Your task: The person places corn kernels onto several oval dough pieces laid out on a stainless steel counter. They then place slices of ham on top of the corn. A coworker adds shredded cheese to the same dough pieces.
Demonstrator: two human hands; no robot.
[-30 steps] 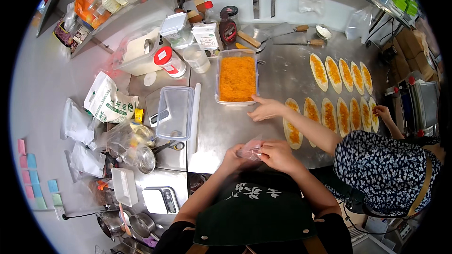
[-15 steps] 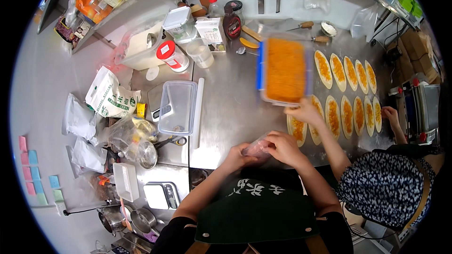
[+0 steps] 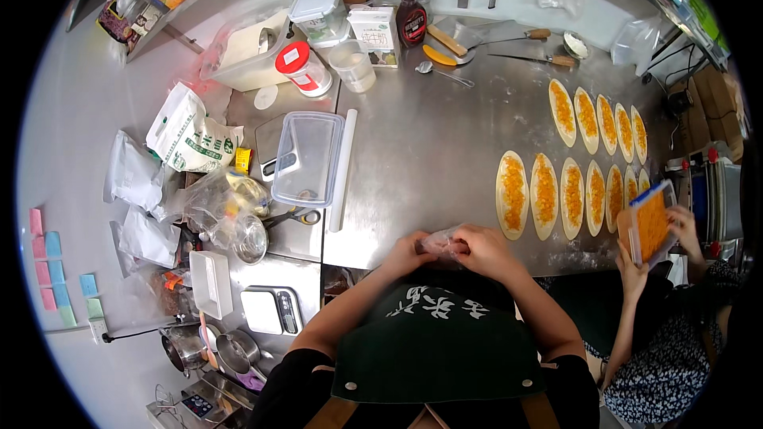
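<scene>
Close to my apron at the table's front edge, my left hand [image 3: 405,254] and my right hand [image 3: 483,249] are both closed on a crumpled piece of thin clear plastic [image 3: 442,244]. Whether it is a bag or a glove, I cannot tell. Beyond my right hand lie two rows of pale oval dough pieces [image 3: 513,195] topped with orange shreds. At the right, a co-worker's two hands [image 3: 633,276] hold a tub [image 3: 652,224] of orange shreds with a blue side, tilted.
An empty clear container [image 3: 304,160] and a white roll [image 3: 343,171] lie to the left, with scissors [image 3: 300,217] and a kitchen scale [image 3: 272,310] nearer me. Knives [image 3: 536,58], a spoon [image 3: 445,72] and a brown bottle [image 3: 411,20] are at the back. The co-worker stands close on my right.
The co-worker has carried the tub of orange shreds from above the table's middle to the far right and now holds it two-handed. My hands still hold the plastic, and my view has shifted slightly.
</scene>
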